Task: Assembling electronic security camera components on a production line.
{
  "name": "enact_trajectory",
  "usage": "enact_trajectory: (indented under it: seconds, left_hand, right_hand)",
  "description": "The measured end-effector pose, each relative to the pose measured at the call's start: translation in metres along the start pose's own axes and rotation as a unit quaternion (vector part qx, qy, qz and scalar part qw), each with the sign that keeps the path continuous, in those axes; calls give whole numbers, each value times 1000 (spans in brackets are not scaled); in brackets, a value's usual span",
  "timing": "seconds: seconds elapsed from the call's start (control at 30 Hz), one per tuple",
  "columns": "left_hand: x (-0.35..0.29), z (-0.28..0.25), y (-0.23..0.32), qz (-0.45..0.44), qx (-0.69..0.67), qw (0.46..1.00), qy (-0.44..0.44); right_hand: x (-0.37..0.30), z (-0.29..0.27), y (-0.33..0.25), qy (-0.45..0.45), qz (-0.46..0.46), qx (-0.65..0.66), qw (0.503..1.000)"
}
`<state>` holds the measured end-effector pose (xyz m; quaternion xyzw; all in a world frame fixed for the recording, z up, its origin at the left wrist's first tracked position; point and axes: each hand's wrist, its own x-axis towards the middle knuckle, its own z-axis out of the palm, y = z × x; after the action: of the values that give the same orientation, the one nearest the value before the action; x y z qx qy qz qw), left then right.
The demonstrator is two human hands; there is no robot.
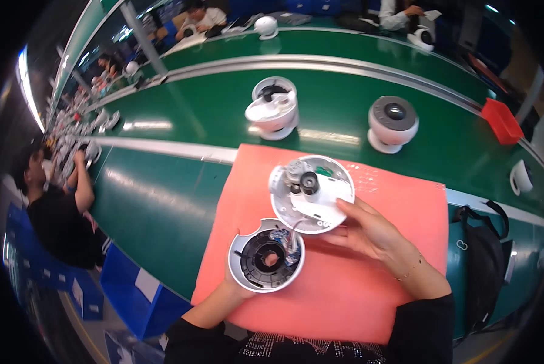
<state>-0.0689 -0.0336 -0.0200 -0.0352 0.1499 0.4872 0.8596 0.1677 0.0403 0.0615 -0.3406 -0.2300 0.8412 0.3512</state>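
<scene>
Over a pink foam mat (339, 291), my right hand (369, 229) grips the edge of a white round camera half-shell (320, 205). Its inner side faces up, showing a black lens barrel, a motor-like round part and a bit of green circuit board. Lower and to the left, my left hand (235, 289) holds a white round camera housing (252, 261) with a black interior, its opening upward. Most of that hand's fingers are hidden under the housing; a fingertip shows through the central hole. Thin wires run between the two parts, which are tilted and apart.
Beyond the mat, on the green conveyor (332, 115), stand an opened white camera (277, 112) and a grey-topped one (393, 124). A red tray (502, 121) and black bag (475, 261) are at right. A blue bin (132, 297) and a co-worker (63, 206) are at left.
</scene>
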Motion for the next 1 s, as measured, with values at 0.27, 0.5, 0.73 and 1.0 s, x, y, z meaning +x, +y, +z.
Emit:
enact_trajectory:
  seconds: [0.27,0.5,0.73,1.0]
  left_hand:
    - [-53,-40,6,128,126,980,85]
    - [-67,-30,-2,73,112,988,77]
    - [-60,9,-17,58,290,954,49]
    - [-19,-7,2,203,612,764,31]
  right_hand:
    - [-5,-37,58,23,42,-173,984]
    - [-24,29,102,-148,-425,-685,573]
    - [-43,47,82,-111,-530,-663,517]
    - [-22,6,0,-102,-178,-523,828]
